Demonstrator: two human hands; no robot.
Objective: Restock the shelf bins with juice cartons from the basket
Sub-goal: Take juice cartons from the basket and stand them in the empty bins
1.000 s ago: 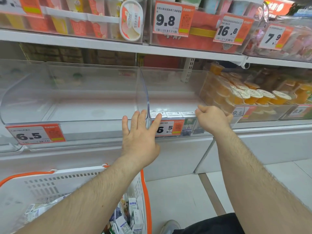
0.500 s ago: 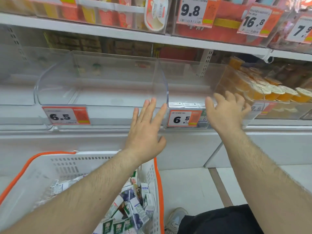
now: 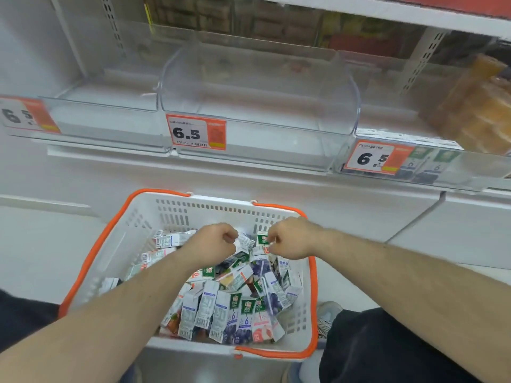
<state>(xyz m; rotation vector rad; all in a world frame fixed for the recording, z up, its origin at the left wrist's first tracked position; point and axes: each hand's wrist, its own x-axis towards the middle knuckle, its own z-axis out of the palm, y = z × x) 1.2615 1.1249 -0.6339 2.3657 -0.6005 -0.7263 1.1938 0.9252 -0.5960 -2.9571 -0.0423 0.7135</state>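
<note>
Left hand [image 3: 213,243]: fingers curled, low over the far end of the basket, among the cartons; whether it grips a carton cannot be told.
Right hand [image 3: 290,239]: fingers curled just beside the left hand, touching a green-topped carton [image 3: 261,240]; a firm grip cannot be told.
Juice cartons [image 3: 235,308]: piled loose in the basket, lying at all angles.
Basket [image 3: 171,211]: white with orange rim, on the floor below the shelf.
Middle bin [image 3: 257,87]: clear plastic, on the shelf, price tag [image 3: 196,131] reading 6.5.
Right bin [image 3: 470,167]: a few cartons showing behind its front.
</note>
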